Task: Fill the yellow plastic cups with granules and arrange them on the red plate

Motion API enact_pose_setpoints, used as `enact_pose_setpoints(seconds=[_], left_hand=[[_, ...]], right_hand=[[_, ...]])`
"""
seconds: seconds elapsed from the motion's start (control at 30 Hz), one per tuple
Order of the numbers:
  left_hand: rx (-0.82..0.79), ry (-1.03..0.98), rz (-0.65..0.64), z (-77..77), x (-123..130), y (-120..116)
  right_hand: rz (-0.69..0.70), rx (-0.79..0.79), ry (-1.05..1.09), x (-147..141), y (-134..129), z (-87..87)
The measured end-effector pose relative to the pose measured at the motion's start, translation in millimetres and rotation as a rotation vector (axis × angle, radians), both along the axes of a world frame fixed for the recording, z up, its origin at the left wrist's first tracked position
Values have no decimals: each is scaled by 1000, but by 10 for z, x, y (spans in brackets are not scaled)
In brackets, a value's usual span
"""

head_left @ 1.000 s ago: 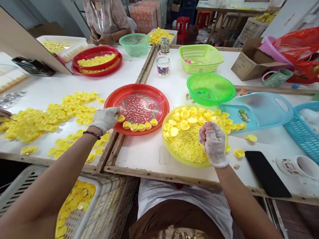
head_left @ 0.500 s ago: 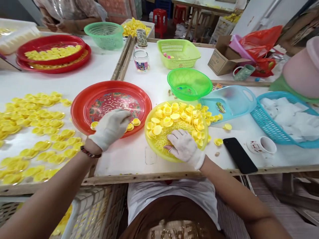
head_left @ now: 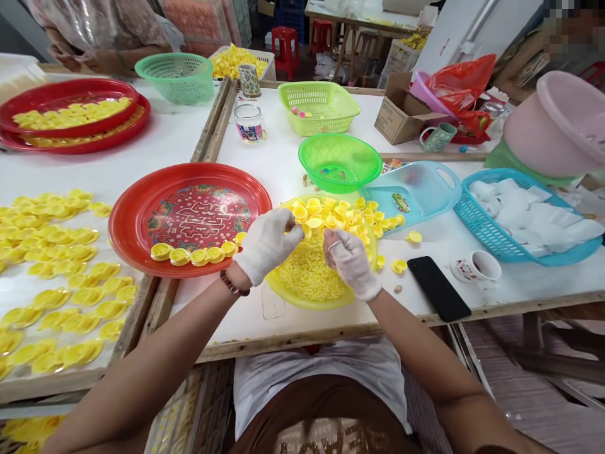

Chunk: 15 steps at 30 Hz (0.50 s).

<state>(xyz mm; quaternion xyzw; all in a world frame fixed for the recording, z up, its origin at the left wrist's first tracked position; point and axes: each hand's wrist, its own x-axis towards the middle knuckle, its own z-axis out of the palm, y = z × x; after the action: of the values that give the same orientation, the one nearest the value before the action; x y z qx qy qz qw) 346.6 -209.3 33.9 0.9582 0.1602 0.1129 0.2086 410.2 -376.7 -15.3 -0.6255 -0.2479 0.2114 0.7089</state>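
Both of my hands wear white gloves and hover over a yellow basin [head_left: 307, 302] holding small yellow pieces [head_left: 312, 271] and a heap of yellow cups [head_left: 350, 214]. My left hand [head_left: 274, 243] is closed at the basin's left side, fingertips pinched near the cups; what it grips is too small to name. Facing it, my right hand [head_left: 348, 260] is also closed, thumb and fingers together, its contents hidden. To the left lies a red tray [head_left: 189, 189] with a printed centre and a row of yellow cups [head_left: 199, 256] along its near edge.
Many yellow pieces lie at the left. Behind the basin stand a green bowl [head_left: 339, 161] and a light green basket [head_left: 319, 107]. A black phone [head_left: 438, 288], a mug [head_left: 475, 267] and a blue basket [head_left: 515, 233] are at the right. Two other people sit across.
My left hand has moved right from the red tray to the basin. My right hand has lifted from the small pieces, fingers now closed. More of the cup row shows, and the view has shifted.
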Motion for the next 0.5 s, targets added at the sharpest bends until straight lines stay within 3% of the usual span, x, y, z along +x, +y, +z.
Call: enact_pose_setpoints(seconds=[0.1, 0.23, 0.3, 0.5], left_hand=[[-189, -62, 2, 44, -148, -165], [-702, -46, -65, -70, -239, -354], [-878, -41, -62, -160, -245, -414], [-962, -60, -14, -284, -216, -474]], right_hand=[[-33, 234, 297, 38, 58, 187], [-48, 380, 354, 37, 140, 391], [-74, 413, 343, 25, 178, 418], [-123, 455, 302, 11, 216, 322]])
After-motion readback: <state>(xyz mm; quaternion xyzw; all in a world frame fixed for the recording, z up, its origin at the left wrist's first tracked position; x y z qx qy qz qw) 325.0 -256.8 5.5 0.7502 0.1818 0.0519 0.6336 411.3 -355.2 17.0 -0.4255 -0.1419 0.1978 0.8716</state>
